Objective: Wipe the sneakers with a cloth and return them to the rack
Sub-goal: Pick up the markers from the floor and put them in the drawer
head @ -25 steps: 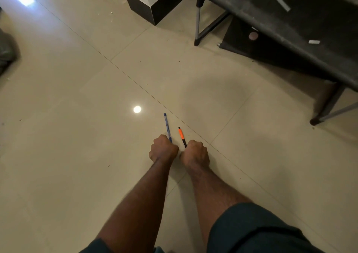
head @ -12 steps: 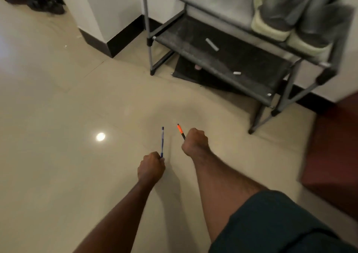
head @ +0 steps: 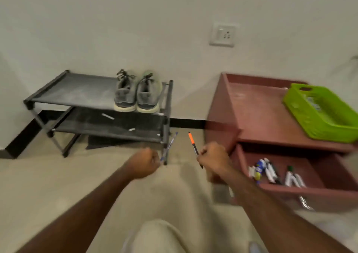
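- While both my fists are busy with pens, the wall (head: 135,20) fills the far side of what I see, with a white socket plate (head: 222,35) on it.
- Against that wall, to my right, stands the red-brown cabinet (head: 257,117); a green basket (head: 319,115) sits on its top and its lower compartment holds markers (head: 271,170) lying loose.
- To my left stands the rack (head: 77,95), two dark shelves in a thin frame; its front right post is just behind my left fist.
- On the right end of the top shelf sit the sneakers (head: 137,93), grey with pale soles, side by side, heels toward me, untouched.
- I judge the task has not properly begun: nothing has been wiped, and I see no cloth anywhere.
- My next move, as I read it, calls for freeing my fingers, perhaps into that open compartment, then finding a cloth and lifting the pair off the shelf.
- Both forearms reach forward and low, fists level and a little apart.
- My left hand (head: 144,163) is clenched round the blue pen (head: 170,146), which slants up and to the right.
- My right hand (head: 214,160) is clenched round the orange pen (head: 192,143), its orange end pointing up and away from me.
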Motion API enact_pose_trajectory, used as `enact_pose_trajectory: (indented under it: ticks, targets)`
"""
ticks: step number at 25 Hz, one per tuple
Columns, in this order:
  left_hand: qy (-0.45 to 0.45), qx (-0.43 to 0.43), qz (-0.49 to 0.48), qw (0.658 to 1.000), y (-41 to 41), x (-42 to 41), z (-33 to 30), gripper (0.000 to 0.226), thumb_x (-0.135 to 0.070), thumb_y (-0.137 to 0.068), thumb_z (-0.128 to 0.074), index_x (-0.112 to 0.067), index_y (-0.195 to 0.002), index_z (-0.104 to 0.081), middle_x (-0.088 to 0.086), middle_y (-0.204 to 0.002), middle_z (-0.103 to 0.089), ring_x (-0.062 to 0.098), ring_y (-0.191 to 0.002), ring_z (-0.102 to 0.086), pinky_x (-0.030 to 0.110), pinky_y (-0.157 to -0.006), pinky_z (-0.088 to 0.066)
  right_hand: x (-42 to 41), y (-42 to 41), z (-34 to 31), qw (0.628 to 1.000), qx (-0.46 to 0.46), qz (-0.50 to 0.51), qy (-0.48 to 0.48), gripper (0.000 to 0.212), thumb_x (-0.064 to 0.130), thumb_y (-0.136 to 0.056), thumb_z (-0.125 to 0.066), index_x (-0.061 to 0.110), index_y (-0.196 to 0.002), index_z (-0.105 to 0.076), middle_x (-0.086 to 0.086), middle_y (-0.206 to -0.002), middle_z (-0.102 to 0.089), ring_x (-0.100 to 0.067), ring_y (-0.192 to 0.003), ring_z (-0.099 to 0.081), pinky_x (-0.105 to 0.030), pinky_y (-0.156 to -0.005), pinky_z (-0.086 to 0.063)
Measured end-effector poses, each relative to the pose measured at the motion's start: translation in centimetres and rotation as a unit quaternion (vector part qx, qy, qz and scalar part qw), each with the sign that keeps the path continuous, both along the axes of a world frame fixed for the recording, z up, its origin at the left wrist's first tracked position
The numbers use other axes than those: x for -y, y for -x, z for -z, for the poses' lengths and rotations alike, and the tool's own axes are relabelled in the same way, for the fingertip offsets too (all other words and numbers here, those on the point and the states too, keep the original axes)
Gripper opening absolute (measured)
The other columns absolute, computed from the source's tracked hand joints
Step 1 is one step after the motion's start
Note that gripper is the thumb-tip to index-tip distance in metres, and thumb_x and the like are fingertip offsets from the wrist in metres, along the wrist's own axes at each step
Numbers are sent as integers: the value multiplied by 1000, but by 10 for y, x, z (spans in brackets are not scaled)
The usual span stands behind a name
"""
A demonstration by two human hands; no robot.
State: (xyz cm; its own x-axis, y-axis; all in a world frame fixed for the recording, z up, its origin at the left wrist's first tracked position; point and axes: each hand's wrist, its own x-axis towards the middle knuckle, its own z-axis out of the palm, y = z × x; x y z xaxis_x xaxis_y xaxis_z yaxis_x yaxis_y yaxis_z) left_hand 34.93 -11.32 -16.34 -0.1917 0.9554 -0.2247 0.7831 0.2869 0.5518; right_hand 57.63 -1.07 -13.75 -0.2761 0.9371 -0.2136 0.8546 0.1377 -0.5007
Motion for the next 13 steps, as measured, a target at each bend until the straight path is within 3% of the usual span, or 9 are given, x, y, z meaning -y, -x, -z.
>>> enact_pose_trajectory:
  ticks: [4,7,11,13]
  targets:
    - [39,-51,132,989,-96,-47,-58,21,-25,-86,-67,-12,-70,-68,1,-67,-71,16,-62,-68,31,-61,-58,-7,-119,-36,995,0,54,88,9,10,-71,-67,4,-70,-74,-6,-54,-67,-20,-48,-63,-22,-45,-47]
    - [65,-59,186,979,-183,-67,-69,18,-20,-88,-66,-8,-75,-71,1,-68,-70,8,-53,-62,18,-50,-50,-12,-196,-49,980,1,96,174,17,6,-77,-68,-1,-61,-67,-12,-53,-64,-21,-41,-57,-21,-41,-42]
    - [70,-67,180,979,-269,-98,-48,23,-25,-79,-61,-13,-62,-53,7,-72,-64,25,-71,-64,29,-58,-48,-48,-253,-52,971,-23,183,155,19,7,-81,-63,-3,-65,-66,-15,-55,-62,-18,-33,-52,-19,-38,-42]
    - [62,-55,148,986,-297,-116,-39,24,-29,-73,-57,-11,-60,-49,15,-74,-62,32,-73,-65,33,-58,-50,-68,-269,-43,971,-21,202,125,24,11,-83,-64,-4,-64,-67,-13,-50,-64,-21,-36,-59,-23,-40,-51]
